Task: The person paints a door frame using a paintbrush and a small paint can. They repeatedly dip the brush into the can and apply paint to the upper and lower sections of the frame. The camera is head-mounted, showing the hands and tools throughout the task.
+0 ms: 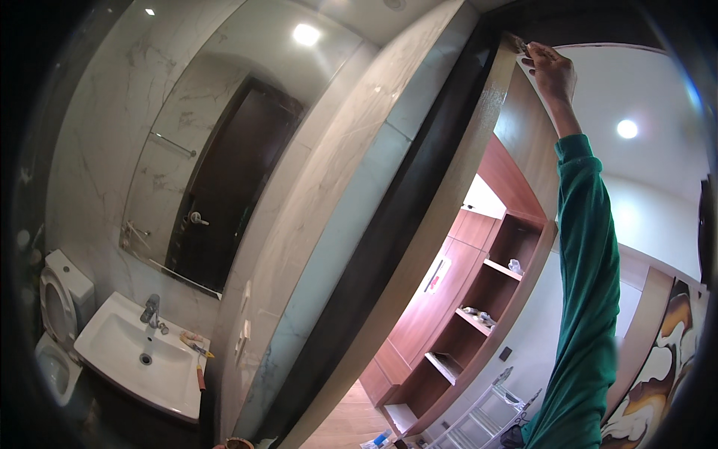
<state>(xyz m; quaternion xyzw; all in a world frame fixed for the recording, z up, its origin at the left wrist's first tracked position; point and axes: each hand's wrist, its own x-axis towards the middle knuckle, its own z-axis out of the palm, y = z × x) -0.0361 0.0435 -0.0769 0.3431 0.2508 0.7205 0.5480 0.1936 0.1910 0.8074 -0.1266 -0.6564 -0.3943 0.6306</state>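
**Up at the top corner of the door frame, one arm at full stretch**

So the right hand (552, 69) is way up at the top corner of the wooden door frame (449, 187), arm in a green sleeve (587, 284) stretched straight overhead. The fingers (540, 54) are curled in and pinched together on something small and pale (523, 49) pressed right against the frame's top corner. Could be a rag, a pad or a bit of tape; it's too small to call. The hand is clamped on it though, not open.

Left hand isn't anywhere I can see, so no idea what it's doing.

My read: this is mid-step, working that top corner of the frame, wiping or pressing along the wood where the side piece meets the head piece. If so, the next bit probably calls for keeping steady pressure at full reach and sliding along the edge without losing the grip, which looks awkward that high up.

Around it: a dark door edge (389, 224) runs beside the frame. On the bathroom side there's a big mirror (224, 150), a white sink (134, 355) with a tap (152, 308), and a toilet (56, 314). Through the doorway, wooden shelves (479, 314) and a white rack (479, 419) low down.
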